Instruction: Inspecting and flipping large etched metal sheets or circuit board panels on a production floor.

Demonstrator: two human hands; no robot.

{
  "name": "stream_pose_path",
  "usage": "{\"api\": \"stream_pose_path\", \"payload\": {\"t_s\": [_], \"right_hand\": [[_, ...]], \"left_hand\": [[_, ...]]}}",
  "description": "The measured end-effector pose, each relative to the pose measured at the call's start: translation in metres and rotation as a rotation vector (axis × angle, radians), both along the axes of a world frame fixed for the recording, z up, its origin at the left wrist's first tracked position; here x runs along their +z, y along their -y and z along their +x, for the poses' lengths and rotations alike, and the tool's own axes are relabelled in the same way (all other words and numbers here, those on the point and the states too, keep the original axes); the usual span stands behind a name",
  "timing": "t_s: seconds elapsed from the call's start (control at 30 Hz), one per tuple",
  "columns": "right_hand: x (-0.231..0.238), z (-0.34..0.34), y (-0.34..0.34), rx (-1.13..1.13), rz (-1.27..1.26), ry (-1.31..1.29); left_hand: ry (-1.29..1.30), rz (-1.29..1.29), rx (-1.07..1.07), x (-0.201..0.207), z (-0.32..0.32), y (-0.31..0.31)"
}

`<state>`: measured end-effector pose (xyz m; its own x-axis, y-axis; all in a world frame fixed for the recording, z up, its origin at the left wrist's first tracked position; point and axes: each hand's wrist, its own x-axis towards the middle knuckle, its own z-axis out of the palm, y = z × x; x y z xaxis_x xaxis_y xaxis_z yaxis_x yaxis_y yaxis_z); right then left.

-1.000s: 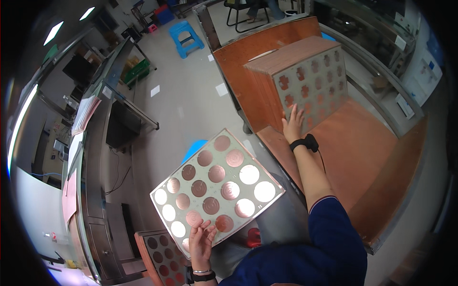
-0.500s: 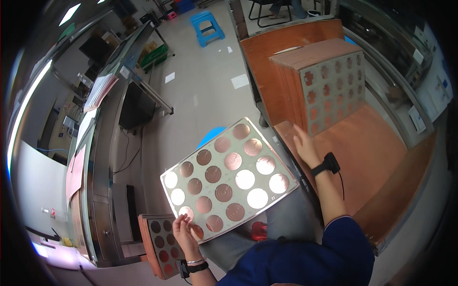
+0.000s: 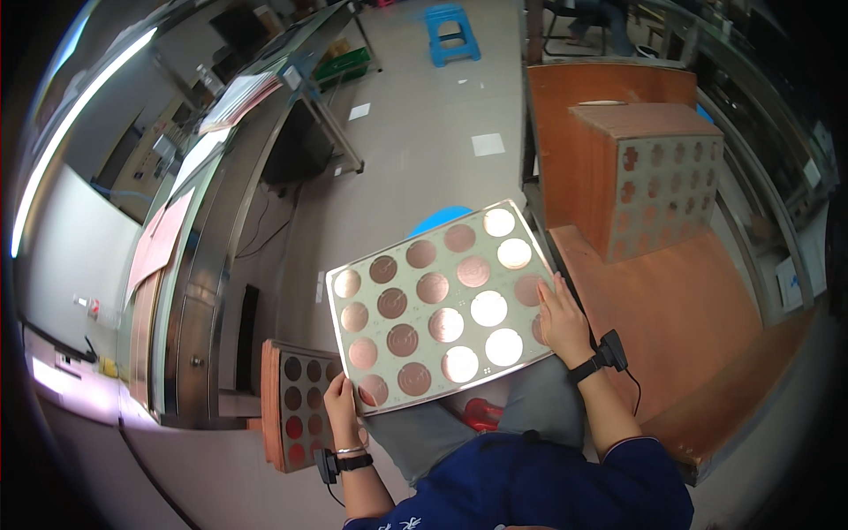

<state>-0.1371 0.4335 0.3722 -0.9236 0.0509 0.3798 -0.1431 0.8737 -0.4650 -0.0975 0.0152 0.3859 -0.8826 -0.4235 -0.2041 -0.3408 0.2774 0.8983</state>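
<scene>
A pale green circuit board panel [image 3: 458, 339] with rows of round copper-coloured areas is held tilted above my lap. Several of its circles shine white with glare. My left hand [image 3: 343, 415] pinches the panel's lower left corner, thumb on its face. At the right edge, my right hand [image 3: 565, 329] lies with its fingers over the panel's face, covering parts of the circles there; its grip behind the edge is hidden. To the left of my left hand stands a stack of similar panels [image 3: 305, 397], its front one showing dark and reddish circles.
On the right, a brown tray-like stand [image 3: 658, 305] holds a thick upright stack of panels [image 3: 667, 196]. A metal-framed bench [image 3: 212, 291] with papers [image 3: 163, 238] runs along the left. Ahead on the floor is a blue stool [image 3: 452, 35]; a person sits far right.
My right hand has come from beside the brown stand onto the panel's right edge. The panel has turned slightly and shifted right in view. The left hand still holds its lower left corner.
</scene>
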Motion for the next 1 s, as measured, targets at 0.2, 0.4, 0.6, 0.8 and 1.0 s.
{"api": "stream_pose_path", "payload": {"t_s": [0.2, 0.4, 0.6, 0.8, 1.0], "right_hand": [[-0.001, 0.000, 0.002, -0.009, 0.081, -0.037], [-0.006, -0.003, -0.005, 0.031, -0.142, 0.018], [-0.015, -0.013, -0.039, 0.114, -0.851, 0.186], [0.027, 0.004, -0.053, 0.058, -1.527, 0.306], [0.037, 0.015, -0.079, 0.274, -1.636, 0.286]], "left_hand": [[-0.084, -0.248, 0.011, -0.017, -0.001, 0.007], [-0.143, -0.109, 0.063, 0.019, 0.007, -0.003], [-0.325, 0.722, -0.013, 0.063, 0.020, -0.021], [-0.400, 0.811, -0.036, 0.057, 0.026, -0.020], [-0.422, 0.896, -0.105, 0.073, 0.025, -0.011]]}}
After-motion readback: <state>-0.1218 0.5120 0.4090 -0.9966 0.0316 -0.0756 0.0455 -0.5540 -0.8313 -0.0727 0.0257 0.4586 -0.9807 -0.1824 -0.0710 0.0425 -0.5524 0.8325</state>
